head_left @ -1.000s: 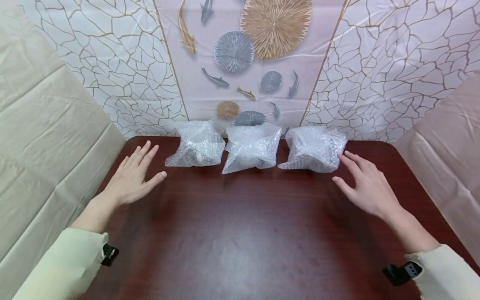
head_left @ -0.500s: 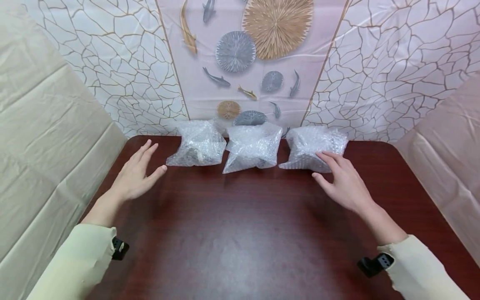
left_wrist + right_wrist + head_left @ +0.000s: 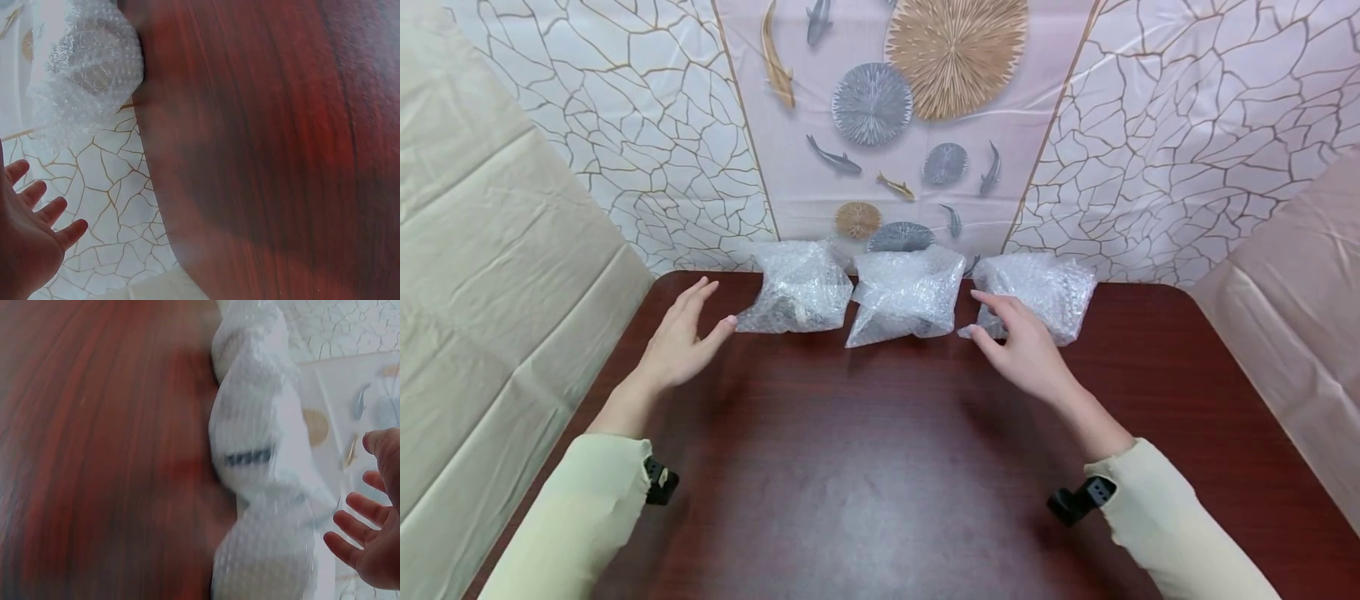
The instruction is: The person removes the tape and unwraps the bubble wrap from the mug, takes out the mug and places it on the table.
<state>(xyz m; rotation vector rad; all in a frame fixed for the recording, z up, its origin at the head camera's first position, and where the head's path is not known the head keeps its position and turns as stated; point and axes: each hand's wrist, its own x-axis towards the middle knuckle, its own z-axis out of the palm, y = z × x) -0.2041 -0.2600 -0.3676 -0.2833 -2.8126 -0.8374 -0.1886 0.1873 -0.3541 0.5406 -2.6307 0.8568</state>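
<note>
Three bundles of bubble wrap lie in a row along the far edge of the table: a left bundle [image 3: 797,287], a middle bundle [image 3: 904,292] and a right bundle [image 3: 1048,292]. What the wrap encloses cannot be made out, though a dark strip shows through one in the right wrist view. My left hand [image 3: 679,342] hovers left of the left bundle, fingers extended, thumb pointing toward it. In front of the right bundle is my right hand [image 3: 1026,350], fingers loosely extended and holding nothing; it hides part of that bundle.
The dark red wooden table [image 3: 850,467] has rounded far corners. Behind it hangs a patterned cloth [image 3: 887,192] with fish and round motifs. Beige cloth walls [image 3: 490,250] close off the left and right sides. Each sleeve carries a small black wrist camera [image 3: 661,482].
My right hand has swept left, from the right side of the right bundle to its front left. The left hand has shifted slightly right. All three bundles have stayed in place.
</note>
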